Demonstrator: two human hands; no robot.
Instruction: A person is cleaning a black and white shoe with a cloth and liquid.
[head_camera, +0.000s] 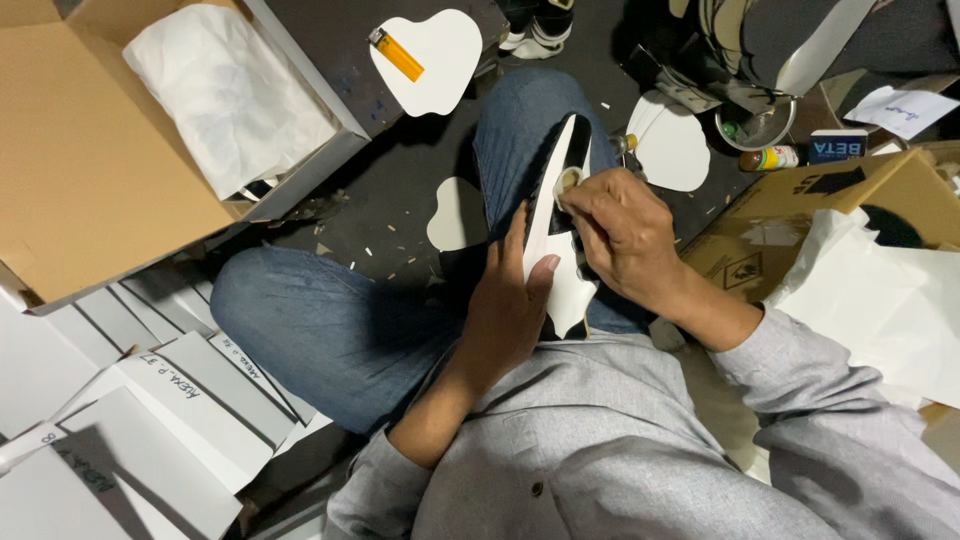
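I sit cross-legged in blue jeans on a dark floor. My left hand (508, 300) grips a black shoe with a white sole (562, 235), holding it upright over my lap. My right hand (625, 235) is closed on a small pale pad or cloth (568, 181) pressed against the upper part of the sole. The shoe's lower part is hidden behind my left hand.
White heart-shaped cutouts (440, 55) (675, 145) (455, 215) lie on the floor; an orange lighter (398, 54) rests on the far one. An open cardboard box with white paper (225, 90) stands at left. White boxes (160, 420), a small bottle (768, 158), a metal tin (758, 128) surround me.
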